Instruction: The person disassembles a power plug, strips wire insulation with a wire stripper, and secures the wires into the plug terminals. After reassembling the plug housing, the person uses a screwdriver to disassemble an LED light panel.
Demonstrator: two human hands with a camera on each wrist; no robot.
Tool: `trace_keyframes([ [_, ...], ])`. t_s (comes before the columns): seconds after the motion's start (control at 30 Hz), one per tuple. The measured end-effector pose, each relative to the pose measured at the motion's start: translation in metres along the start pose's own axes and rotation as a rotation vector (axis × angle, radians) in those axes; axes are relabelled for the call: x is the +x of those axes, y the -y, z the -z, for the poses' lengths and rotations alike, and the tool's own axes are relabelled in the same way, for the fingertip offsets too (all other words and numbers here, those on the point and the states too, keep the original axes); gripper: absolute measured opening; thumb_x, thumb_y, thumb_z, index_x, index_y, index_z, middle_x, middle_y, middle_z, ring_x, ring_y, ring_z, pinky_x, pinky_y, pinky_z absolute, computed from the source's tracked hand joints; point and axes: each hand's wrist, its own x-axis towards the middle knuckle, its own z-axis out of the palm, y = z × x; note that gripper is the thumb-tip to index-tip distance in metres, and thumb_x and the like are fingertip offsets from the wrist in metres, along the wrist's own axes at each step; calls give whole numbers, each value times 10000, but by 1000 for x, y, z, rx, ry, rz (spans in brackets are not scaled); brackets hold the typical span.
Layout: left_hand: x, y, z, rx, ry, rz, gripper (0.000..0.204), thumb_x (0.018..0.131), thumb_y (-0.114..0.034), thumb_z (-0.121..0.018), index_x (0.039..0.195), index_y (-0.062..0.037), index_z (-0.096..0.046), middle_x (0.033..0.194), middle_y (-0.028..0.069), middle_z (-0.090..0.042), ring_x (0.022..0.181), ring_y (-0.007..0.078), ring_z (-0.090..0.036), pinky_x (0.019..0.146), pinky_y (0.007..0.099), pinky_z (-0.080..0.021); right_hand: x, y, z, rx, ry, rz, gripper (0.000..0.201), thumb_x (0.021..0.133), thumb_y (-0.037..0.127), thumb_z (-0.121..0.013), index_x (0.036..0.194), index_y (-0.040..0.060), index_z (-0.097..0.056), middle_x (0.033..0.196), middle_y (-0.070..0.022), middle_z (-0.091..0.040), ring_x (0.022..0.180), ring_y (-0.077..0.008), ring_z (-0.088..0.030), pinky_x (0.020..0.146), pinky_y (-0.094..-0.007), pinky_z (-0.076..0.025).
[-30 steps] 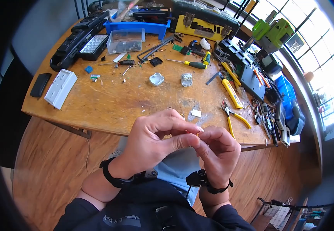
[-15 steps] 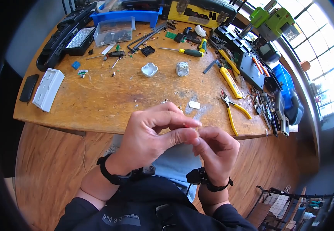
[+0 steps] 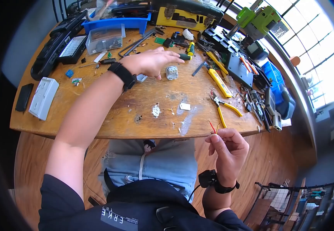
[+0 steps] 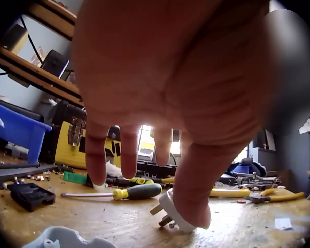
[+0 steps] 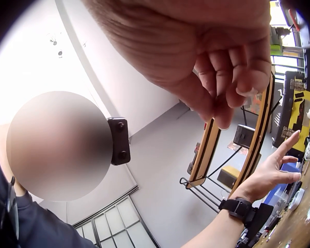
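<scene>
My left hand [image 3: 151, 62] reaches over the bench with its fingers extended, beside a small plug body [image 3: 172, 72] with metal parts. In the left wrist view the thumb of this hand [image 4: 160, 88] overlaps the white plug body [image 4: 176, 213], whose prongs point down to the left; whether they touch cannot be told. A white cover [image 3: 141, 78] lies partly hidden under the hand; its edge shows as a pale shell [image 4: 67, 238]. Near the bench's front edge, my right hand [image 3: 230, 154] pinches thin red and yellow wires [image 3: 214, 129] between thumb and fingers, their ends upward.
Yellow-handled pliers [image 3: 221, 107], a yellow cutter [image 3: 219, 82] and a green-yellow screwdriver [image 3: 185, 57] lie to the right and behind. A white tag [image 3: 185, 106] is near the middle. A white socket box [image 3: 43, 98] stands left; a green drill stand [image 3: 257, 25] is at the back right.
My left hand has left the wires and moved forward and left over the bench, its fingers spreading. My right hand keeps the wires and has moved slightly right. The head view has shifted.
</scene>
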Motion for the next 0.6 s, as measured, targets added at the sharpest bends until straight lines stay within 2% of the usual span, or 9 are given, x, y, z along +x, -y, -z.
trace_keyframes([
  [0.1,16,11,-11,13,111,2,873,609,41,-750,1363,-205,-386,1419,38,-357,1213,276,-394,1071,376,-337,-3,2,6,-47,-17,1,82,816,-5,-651,876,-38,-607,740,-70,-654,556,-44,-527,490,-163,-408],
  [0.17,24,20,-20,-30,145,-76,765,622,15,-756,1304,-159,-456,1329,80,-460,1182,274,-439,1039,373,-361,-3,2,10,-62,-23,5,81,815,-5,-652,875,-37,-607,739,-68,-653,558,-43,-528,489,-161,-406],
  [0.3,29,29,-28,-67,126,-51,631,630,-64,-793,1204,-99,-535,1173,122,-572,1086,295,-530,935,361,-427,3,1,8,-95,-17,10,79,814,1,-657,869,-32,-611,717,-44,-640,567,-35,-528,489,-154,-400],
  [0.37,22,34,-31,-230,-99,-113,499,645,-81,-789,1097,-48,-579,1065,140,-615,1018,310,-564,868,356,-454,10,1,3,-85,-4,6,84,812,4,-662,871,-30,-613,718,-35,-634,573,-33,-529,489,-153,-397],
  [0.4,12,28,-24,-307,-170,-98,471,651,-68,-784,1076,-34,-585,1021,116,-624,944,253,-602,830,341,-471,15,2,0,-75,6,0,88,811,8,-667,873,-28,-615,720,-26,-628,579,-30,-531,490,-151,-395],
  [0.43,1,22,-17,-302,-173,-95,471,651,-68,-784,1076,-34,-585,1021,116,-624,944,253,-602,830,341,-471,21,2,-3,-72,11,3,88,811,8,-667,873,-28,-615,720,-26,-628,579,-30,-531,490,-151,-395],
  [0.5,-25,11,-5,-680,-256,56,468,659,-32,-775,1082,-36,-573,981,78,-626,885,165,-628,768,312,-502,34,2,-11,-64,64,67,103,805,13,-677,879,-29,-618,737,-20,-623,590,-27,-534,490,-152,-391],
  [0.53,-38,8,-1,-674,-260,64,468,659,-32,-775,1082,-36,-573,981,78,-626,885,165,-628,768,312,-502,41,2,-15,-89,83,83,110,801,9,-680,883,-32,-617,757,-27,-627,596,-26,-537,492,-151,-391],
  [0.6,-65,3,5,-1004,-370,-1,492,680,11,-755,1119,-37,-537,982,45,-610,892,103,-621,745,268,-523,60,2,-24,-60,163,123,106,807,14,-675,881,-31,-614,741,-26,-627,587,-27,-531,489,-153,-393],
])
